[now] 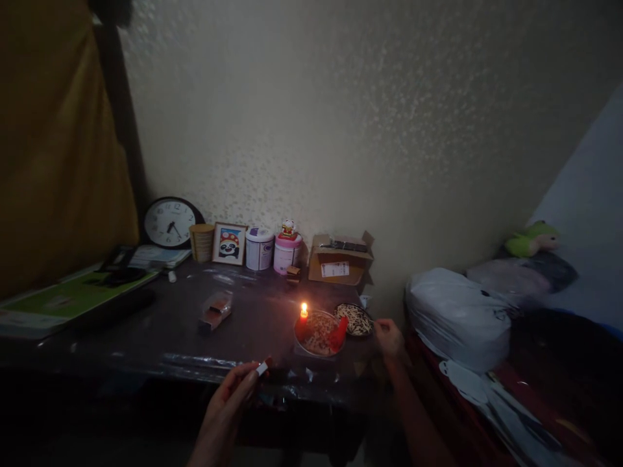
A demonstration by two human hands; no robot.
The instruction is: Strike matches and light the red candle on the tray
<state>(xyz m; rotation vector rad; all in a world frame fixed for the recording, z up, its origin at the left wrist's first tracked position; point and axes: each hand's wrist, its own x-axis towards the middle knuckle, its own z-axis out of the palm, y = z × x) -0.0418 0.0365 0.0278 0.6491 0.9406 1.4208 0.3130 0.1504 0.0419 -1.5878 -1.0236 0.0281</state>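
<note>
My left hand (233,389) pinches a small white-and-brown box (263,368), matchbox-like, above the table's front edge. My right hand (389,338) is closed in a pinch beside the right rim of a dark plate (372,329). What those fingertips hold, if anything, is too small to tell. Many thin pale sticks (354,319) like matchsticks lie on that plate. Left of it stands a round dish (317,355) of small brownish pieces. A lit red candle (303,319) is upright at the dish's left side; an unlit red candle (339,333) leans at its right.
A plastic-wrapped pack (217,309) lies on the dark table (180,337). Along the wall stand a clock (170,222), a cup (201,243), a framed panda picture (229,244), two cans (259,250) and an open cardboard box (335,267). White bags (457,318) are piled at right.
</note>
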